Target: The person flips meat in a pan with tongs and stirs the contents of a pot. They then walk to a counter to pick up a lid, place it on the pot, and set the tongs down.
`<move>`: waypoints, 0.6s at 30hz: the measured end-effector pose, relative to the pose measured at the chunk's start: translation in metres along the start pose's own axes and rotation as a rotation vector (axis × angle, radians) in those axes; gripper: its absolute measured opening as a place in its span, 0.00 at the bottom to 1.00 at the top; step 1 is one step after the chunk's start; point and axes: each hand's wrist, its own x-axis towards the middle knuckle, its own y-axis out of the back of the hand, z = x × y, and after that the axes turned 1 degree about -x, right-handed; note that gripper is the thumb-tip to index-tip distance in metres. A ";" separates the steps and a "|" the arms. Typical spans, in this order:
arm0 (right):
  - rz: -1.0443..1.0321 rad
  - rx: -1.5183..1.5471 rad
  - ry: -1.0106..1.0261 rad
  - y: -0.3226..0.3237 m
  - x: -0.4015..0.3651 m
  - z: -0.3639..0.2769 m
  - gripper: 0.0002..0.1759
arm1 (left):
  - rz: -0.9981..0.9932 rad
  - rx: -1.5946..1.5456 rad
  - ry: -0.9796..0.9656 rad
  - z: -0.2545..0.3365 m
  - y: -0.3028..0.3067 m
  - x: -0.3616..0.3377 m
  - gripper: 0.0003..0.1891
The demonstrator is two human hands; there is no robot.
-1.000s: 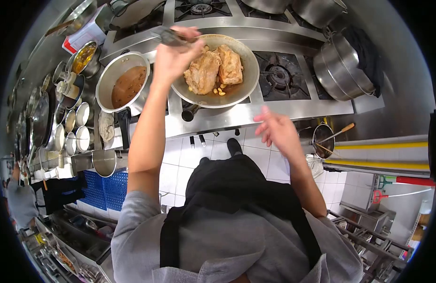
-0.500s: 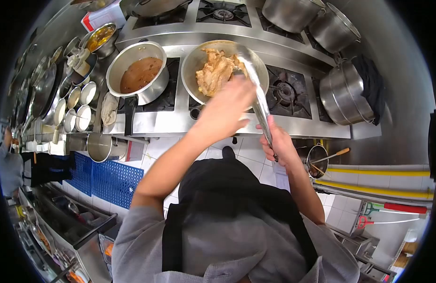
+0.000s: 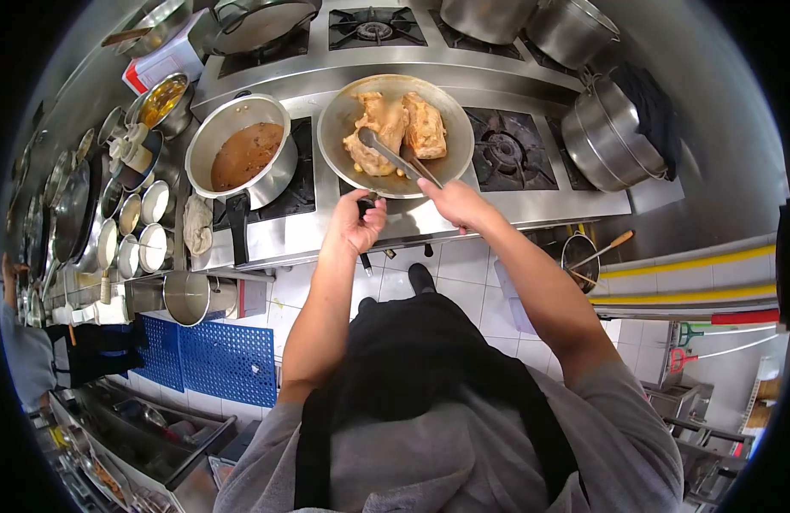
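Note:
In the head view, a wide frying pan (image 3: 461,128) on the front burner holds pieces of browned meat (image 3: 379,128), which look like chicken, with a little brown liquid. My right hand (image 3: 461,206) is closed round metal tongs (image 3: 386,152). Their tips reach into the pan against the left-hand meat, while another piece of meat (image 3: 425,128) lies to the right. At the pan's near rim my left hand (image 3: 357,222) has its fingers curled round the pan's short handle (image 3: 371,200), mostly hidden by the fingers.
Left of the pan stands a saucepan (image 3: 279,167) of brown sauce, its black handle (image 3: 238,229) pointing at me. Stockpots (image 3: 607,141) stand at the right. Small containers (image 3: 155,201) and a folded cloth (image 3: 198,222) line the left. A person (image 3: 36,350) is at far left.
My left hand has moved from over the meat to the pan's near edge. My right hand has risen left, bringing the tongs into the pan. The meat now lies as separate pieces.

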 end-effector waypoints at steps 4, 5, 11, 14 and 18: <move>0.111 -0.120 0.025 -0.002 0.012 -0.004 0.44 | 0.016 0.064 -0.033 -0.029 -0.002 0.010 0.15; 0.137 -0.163 0.044 -0.001 0.013 -0.004 0.45 | 0.030 0.057 -0.042 -0.032 -0.004 0.010 0.15; -0.026 -0.127 0.024 0.039 0.011 -0.005 0.42 | -0.003 0.000 -0.101 -0.038 0.001 0.013 0.15; -0.073 -0.032 0.009 0.047 -0.006 -0.005 0.41 | 0.000 0.004 -0.110 -0.040 0.002 0.018 0.15; -0.244 0.016 -0.049 0.054 -0.027 -0.001 0.39 | -0.001 0.001 -0.126 -0.040 0.005 0.018 0.15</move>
